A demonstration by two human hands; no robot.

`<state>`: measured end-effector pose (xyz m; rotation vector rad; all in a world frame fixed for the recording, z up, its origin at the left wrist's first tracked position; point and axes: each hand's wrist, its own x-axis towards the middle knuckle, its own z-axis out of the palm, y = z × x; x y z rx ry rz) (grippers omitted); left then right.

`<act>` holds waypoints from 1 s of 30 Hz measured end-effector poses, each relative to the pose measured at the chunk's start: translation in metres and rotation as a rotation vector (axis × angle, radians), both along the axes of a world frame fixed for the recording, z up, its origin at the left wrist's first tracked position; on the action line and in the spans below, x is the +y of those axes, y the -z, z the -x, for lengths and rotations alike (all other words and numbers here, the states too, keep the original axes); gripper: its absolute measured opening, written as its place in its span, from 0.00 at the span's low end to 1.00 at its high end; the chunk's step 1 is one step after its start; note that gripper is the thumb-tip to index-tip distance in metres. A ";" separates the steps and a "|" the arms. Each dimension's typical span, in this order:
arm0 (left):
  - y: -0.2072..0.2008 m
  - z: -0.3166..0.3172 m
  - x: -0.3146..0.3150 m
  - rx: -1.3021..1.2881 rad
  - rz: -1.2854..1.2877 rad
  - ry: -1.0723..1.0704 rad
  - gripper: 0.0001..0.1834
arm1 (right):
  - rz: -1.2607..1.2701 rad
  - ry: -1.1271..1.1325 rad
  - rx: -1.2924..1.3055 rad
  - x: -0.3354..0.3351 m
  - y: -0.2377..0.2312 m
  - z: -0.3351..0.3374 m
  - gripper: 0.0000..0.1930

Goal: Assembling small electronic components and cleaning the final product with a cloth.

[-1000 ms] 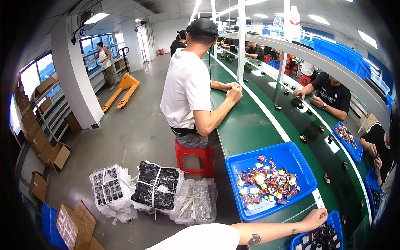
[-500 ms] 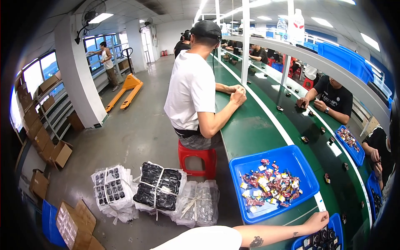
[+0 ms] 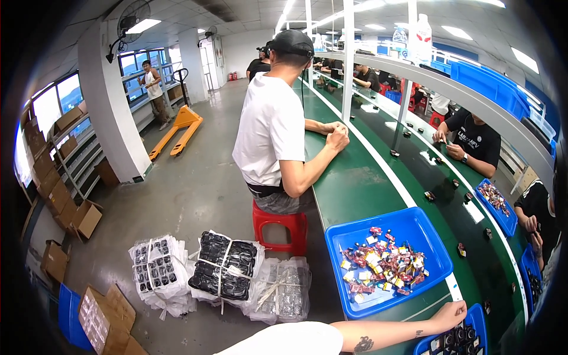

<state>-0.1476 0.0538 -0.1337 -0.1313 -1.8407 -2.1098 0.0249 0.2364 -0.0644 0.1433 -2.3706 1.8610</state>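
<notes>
My left hand (image 3: 451, 316) is closed, its fingers curled together at the right end of my outstretched, tattooed forearm (image 3: 390, 333). Anything between those fingers is hidden. Just below it, at the lower edge, a blue tray (image 3: 480, 313) holds several black parts (image 3: 460, 338) with round, lens-like fronts. Beyond my forearm, a larger blue tray (image 3: 435, 236) contains a heap of small red, yellow and white wired components (image 3: 384, 260). My right hand is out of view.
A green conveyor belt (image 3: 441, 204) carrying small black parts runs along the right. A co-worker in a white shirt (image 3: 269, 127) sits ahead on a red stool (image 3: 284, 229). Wrapped black-part bundles (image 3: 225, 266) lie on the floor. An orange pallet jack (image 3: 183, 127) stands farther back.
Parts on the belt have shifted slightly nearer. The co-worker across the belt has raised a hand from the belt. The person by the shelves has turned. My left hand has barely moved.
</notes>
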 end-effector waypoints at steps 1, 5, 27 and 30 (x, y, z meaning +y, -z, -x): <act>0.000 0.000 0.000 -0.003 -0.002 0.003 0.07 | 0.007 0.006 -0.013 0.000 0.000 0.000 0.09; -0.003 -0.002 -0.002 -0.035 -0.014 0.024 0.07 | -0.012 0.006 -0.020 0.001 0.000 0.001 0.09; -0.002 -0.001 0.001 -0.037 -0.006 0.018 0.09 | -0.023 0.009 -0.013 0.001 0.000 0.000 0.08; -0.001 -0.001 0.000 -0.037 -0.003 0.013 0.09 | -0.030 0.003 -0.006 -0.001 -0.001 0.000 0.08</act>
